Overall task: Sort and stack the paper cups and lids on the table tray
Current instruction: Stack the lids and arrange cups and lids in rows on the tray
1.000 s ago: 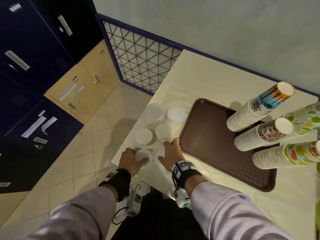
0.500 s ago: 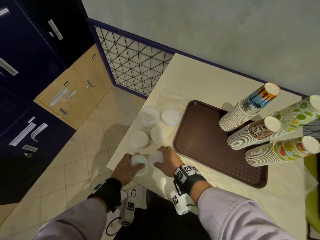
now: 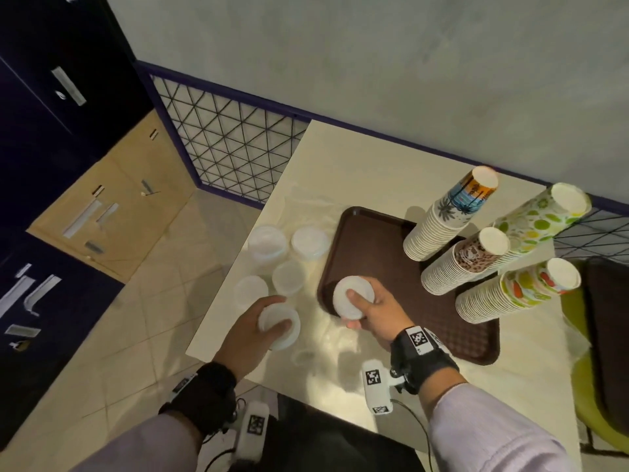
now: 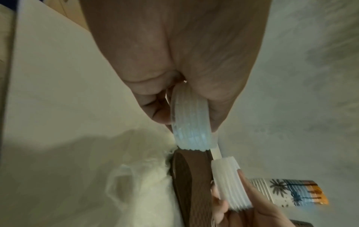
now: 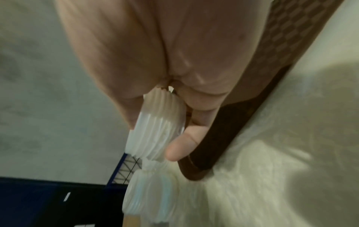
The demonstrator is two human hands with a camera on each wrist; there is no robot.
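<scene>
My left hand (image 3: 262, 327) grips a short stack of white lids (image 3: 280, 330) lifted above the table's near left corner; in the left wrist view that lid stack (image 4: 191, 122) sits edge-on between thumb and fingers. My right hand (image 3: 369, 308) holds a second stack of white lids (image 3: 352, 296) over the near left edge of the brown tray (image 3: 374, 247), with the thumb on top. The right wrist view shows these lids (image 5: 155, 130) pinched beside the tray rim (image 5: 223, 135). Several more lid stacks (image 3: 289, 257) lie on the table left of the tray.
Several tall stacks of patterned paper cups (image 3: 452, 219) lean along the tray's right side. Clear plastic wrap (image 3: 326, 342) lies crumpled on the cream table (image 3: 367, 165). A wire grid panel (image 3: 224, 148) and dark lockers stand to the left, and a green chair (image 3: 585, 321) to the right.
Both hands have lifted their lid stacks off the table. The right hand has carried its stack rightwards to the tray's edge; the left has risen slightly.
</scene>
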